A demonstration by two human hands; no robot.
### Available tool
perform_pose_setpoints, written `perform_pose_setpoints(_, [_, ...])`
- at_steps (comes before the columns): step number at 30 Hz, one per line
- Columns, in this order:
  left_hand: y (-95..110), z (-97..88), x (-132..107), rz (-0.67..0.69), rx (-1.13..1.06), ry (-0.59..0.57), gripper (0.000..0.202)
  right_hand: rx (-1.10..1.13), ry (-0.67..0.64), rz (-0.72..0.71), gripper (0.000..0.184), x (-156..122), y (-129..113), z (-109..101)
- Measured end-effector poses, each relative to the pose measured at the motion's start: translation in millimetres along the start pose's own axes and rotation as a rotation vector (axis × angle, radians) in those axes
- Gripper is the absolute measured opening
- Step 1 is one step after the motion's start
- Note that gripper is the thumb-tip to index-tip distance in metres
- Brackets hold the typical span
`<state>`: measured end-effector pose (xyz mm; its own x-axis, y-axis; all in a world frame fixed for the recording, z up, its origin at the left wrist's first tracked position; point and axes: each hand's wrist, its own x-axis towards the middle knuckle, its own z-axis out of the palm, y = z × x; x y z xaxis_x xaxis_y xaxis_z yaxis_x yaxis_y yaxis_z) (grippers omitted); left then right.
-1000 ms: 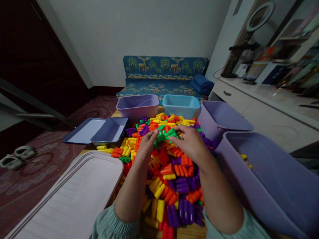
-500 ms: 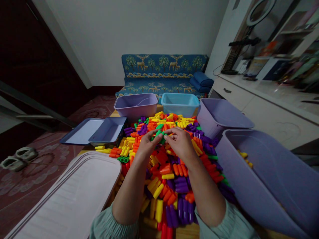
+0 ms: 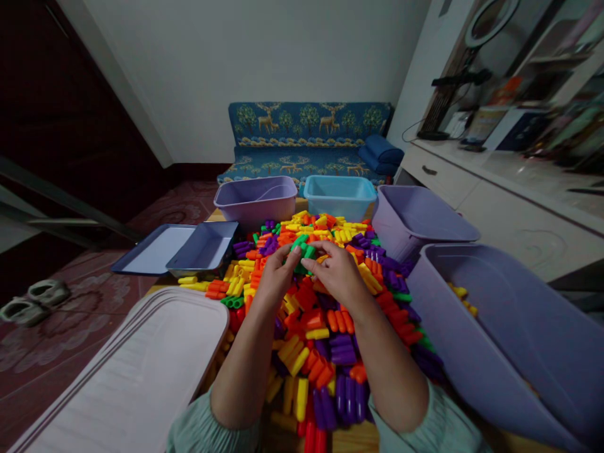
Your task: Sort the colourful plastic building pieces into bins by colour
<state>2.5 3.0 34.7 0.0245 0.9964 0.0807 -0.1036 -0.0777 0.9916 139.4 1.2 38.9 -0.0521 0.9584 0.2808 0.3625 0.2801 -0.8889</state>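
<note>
Over the middle of a wide heap of plastic toy pieces, my left hand (image 3: 279, 270) and my right hand (image 3: 336, 267) pinch green plastic pieces (image 3: 306, 250) between them. The green pieces are tube-shaped and sit side by side; whether they are joined I cannot tell. My left fingers close on their left side, my right thumb and fingers on their right. Below and around both hands lie orange, yellow, purple, red and green pieces, such as a row of orange tubes (image 3: 340, 321) and purple tubes (image 3: 352, 397) near the front.
Purple tubs stand at the back left (image 3: 257, 204) and along the right; the nearest right tub (image 3: 443, 327) holds a few yellow pieces. A light blue tub (image 3: 340, 198) is at the back. Stacked pale lids (image 3: 141, 371) lie left, near a blue-grey tin (image 3: 205, 248). Beyond is a patterned sofa (image 3: 302, 129).
More of the green pieces shows between my fingers, as my right thumb has shifted slightly left and down. The surrounding heap and tubs look the same.
</note>
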Motion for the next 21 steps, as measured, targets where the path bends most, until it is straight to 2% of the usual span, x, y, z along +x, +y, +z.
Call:
perform_pose_setpoints(4, [2,-0.5,0,0.019,0.017,-0.003,0.04,0.005,0.019,-0.01,0.037,-1,-3,1])
perform_pose_setpoints(9, [2,-2.1,0,0.043,0.074,0.005,0.038,-0.035,-0.012,-0.009,0.033,-1,-7,0])
perform_pose_setpoints(21, [12,1.9,-5,-0.043,-0.029,0.012,0.025,-0.135,0.016,-0.03,0.03,-4,-14,-2])
